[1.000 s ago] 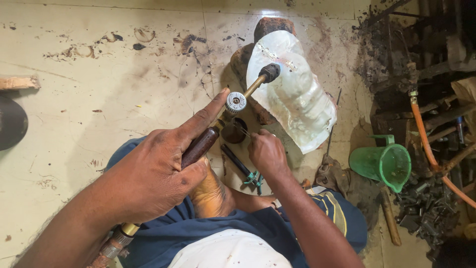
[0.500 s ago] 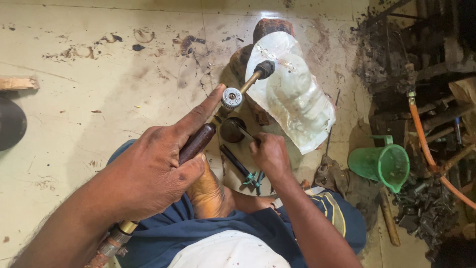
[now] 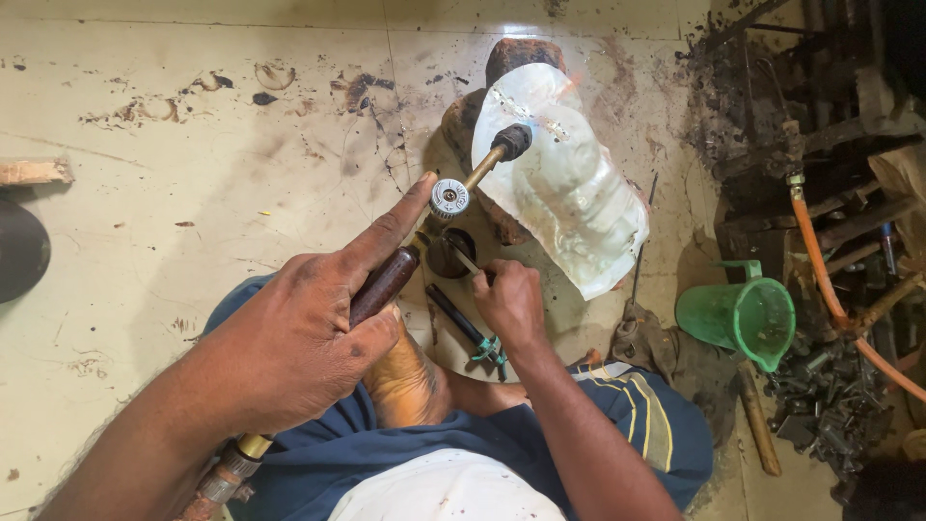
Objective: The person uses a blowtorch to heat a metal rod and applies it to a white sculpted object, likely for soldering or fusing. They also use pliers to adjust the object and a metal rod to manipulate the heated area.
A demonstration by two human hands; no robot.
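My left hand (image 3: 309,338) grips the dark brown handle of a gas torch (image 3: 384,282), index finger stretched toward its silver valve knob (image 3: 449,198). The torch's brass tube ends in a black nozzle (image 3: 512,141) pointing at a clear plastic bottle (image 3: 564,183) lying on a brown stone block (image 3: 521,58). My right hand (image 3: 509,301) pinches a thin metal rod (image 3: 461,259) whose tip rests at a small dark round part (image 3: 449,255) on the floor. A dark tool with green clamp end (image 3: 470,333) lies just below it.
A green plastic jug (image 3: 743,316) stands at the right. An orange hose (image 3: 820,265) runs past a pile of dark metal scraps (image 3: 820,405). A wooden stick (image 3: 758,425) lies by my knee. A wood piece (image 3: 34,172) and a dark round object (image 3: 19,249) sit at the left.
My right hand has moved up toward the small dark round part, bringing the thin rod to it. The torch and left hand have barely shifted.
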